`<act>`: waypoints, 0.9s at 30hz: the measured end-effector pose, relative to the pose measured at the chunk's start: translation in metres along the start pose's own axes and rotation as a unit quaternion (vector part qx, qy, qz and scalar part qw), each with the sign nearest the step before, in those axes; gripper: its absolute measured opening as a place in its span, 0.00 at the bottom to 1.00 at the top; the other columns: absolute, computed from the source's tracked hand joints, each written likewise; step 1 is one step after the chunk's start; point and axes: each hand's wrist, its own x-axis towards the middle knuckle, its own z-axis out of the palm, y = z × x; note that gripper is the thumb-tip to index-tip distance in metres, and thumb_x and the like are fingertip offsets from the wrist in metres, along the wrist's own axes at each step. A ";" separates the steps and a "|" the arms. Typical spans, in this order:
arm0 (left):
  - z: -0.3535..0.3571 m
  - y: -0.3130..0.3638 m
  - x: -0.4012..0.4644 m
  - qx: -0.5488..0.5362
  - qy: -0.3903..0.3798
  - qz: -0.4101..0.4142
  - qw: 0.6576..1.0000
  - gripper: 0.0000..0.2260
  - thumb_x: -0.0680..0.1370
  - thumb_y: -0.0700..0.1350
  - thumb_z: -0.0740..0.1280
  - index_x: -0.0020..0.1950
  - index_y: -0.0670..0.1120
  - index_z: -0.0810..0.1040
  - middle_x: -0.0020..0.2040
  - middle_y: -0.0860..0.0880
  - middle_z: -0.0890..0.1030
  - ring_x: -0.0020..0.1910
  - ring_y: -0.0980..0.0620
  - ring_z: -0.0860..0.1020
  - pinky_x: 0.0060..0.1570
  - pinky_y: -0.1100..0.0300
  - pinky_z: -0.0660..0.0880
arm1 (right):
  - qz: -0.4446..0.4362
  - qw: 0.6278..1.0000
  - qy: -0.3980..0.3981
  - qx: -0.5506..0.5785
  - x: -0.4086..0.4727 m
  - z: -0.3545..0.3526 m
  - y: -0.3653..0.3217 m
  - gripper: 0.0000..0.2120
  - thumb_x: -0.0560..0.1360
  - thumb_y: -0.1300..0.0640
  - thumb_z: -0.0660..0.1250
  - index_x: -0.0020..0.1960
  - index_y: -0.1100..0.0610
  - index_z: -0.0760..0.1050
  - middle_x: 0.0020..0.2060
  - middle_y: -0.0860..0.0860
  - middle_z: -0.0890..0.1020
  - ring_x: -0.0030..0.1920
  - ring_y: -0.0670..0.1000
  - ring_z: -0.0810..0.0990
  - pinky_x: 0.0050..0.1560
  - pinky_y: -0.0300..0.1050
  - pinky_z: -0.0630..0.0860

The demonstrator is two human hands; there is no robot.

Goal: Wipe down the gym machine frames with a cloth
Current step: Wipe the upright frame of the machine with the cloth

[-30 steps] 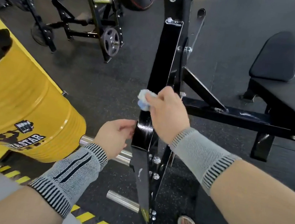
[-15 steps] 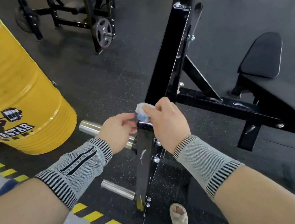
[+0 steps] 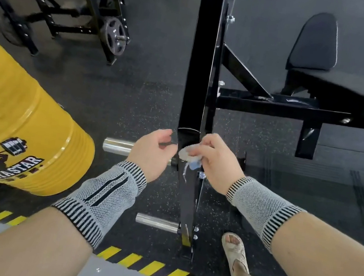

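Landmark for all positions: the glossy black square-section steel upright [image 3: 199,70] of the gym machine frame.

Right hand [image 3: 216,160] lay against the right face of the upright, at the seam where the upper post met the lower angled section. Its fingers were curled round a small crumpled white-and-blue cloth [image 3: 189,155], pressing the wad onto the front edge of the upright; a frayed thread hung from the cloth. Judgement: bunching the cloth gave a firm pad for rubbing a narrow edge.

Left hand [image 3: 153,151] sat on the left side of the upright, level with the right hand. Fingers loosely curled, tips touching or nearly touching the metal; no closed grip on anything was visible. Judgement: it was probably steadying the frame or the person's balance against the wiping pressure.

A polished chrome peg [image 3: 118,146] projected left from the upright, partly behind the left hand. A yellow ribbed steel drum [image 3: 25,130] stood well to the left of the upright.

Judgement: lower section below the hands, down to the bolted foot, looked not yet reached.
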 end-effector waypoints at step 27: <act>0.043 0.026 0.027 0.149 0.119 0.026 0.981 0.20 0.74 0.51 0.71 0.64 0.51 0.72 0.52 0.51 0.73 0.45 0.53 0.74 0.45 0.59 0.69 | 0.314 0.891 0.059 0.323 0.006 0.009 -0.009 0.17 0.77 0.61 0.61 0.29 0.57 0.68 0.25 0.46 0.67 0.24 0.43 0.64 0.27 0.35 0.63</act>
